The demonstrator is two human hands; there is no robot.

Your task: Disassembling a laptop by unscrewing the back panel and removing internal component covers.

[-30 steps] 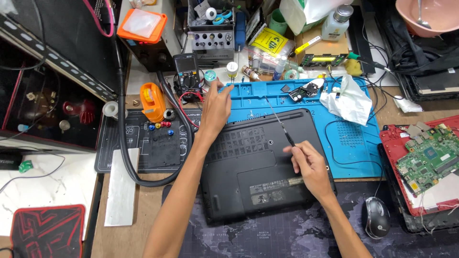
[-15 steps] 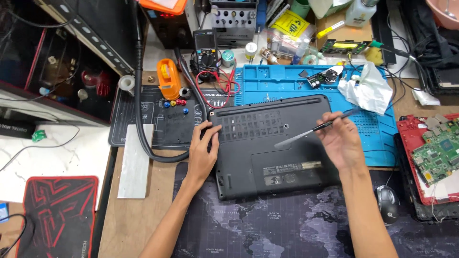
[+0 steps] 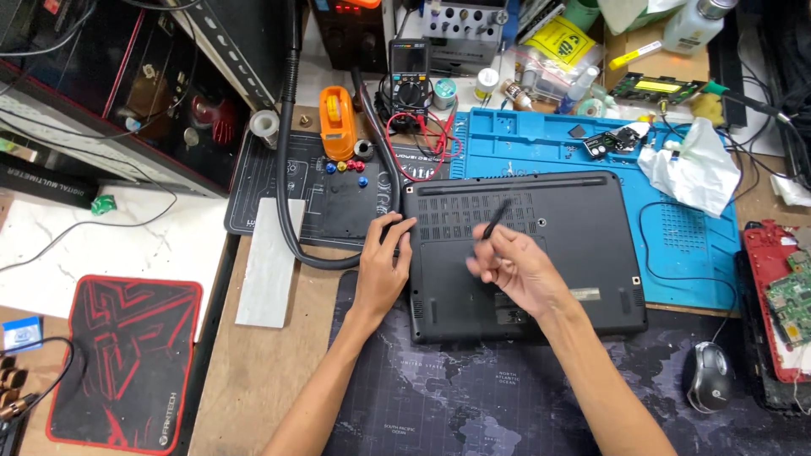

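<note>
- Laptop (image 3: 541,253): base up, bench centre, overlapping blue mat (image 3: 676,245).
- Left hand (image 3: 382,270): fingers curled over the laptop's 9 o'clock edge.
- Right hand (image 3: 515,272): pinching screwdriver (image 3: 494,219), tip toward 12 o'clock.
- Mouse (image 3: 708,376): 4 o'clock, apart.

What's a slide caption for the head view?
Left hand grips the edge of an upturned black laptop while the right hand holds a slim black tool above its base.
</note>
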